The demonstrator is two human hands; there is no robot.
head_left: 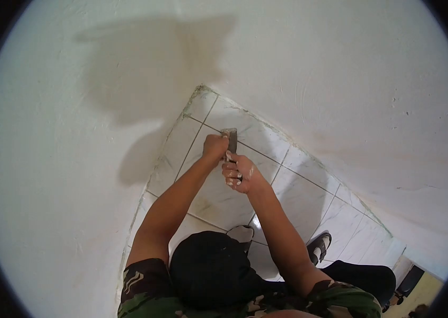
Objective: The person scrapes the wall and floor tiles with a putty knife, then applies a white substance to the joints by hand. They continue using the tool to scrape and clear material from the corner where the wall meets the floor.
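Right hand (239, 174) curled round flat tool (233, 142), left hand (215, 147) closed at its blade; floor edge (266, 125) rough, residue-marked.

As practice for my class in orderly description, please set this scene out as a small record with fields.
Left hand: closed, at the upper end of a flat tool
Right hand: closed round the tool's lower part; white residue on fingers
Tool type: cannot tell
Floor: pale tiles, darker joints
Walls: off-white, meeting in a corner
Sleeves: camouflage
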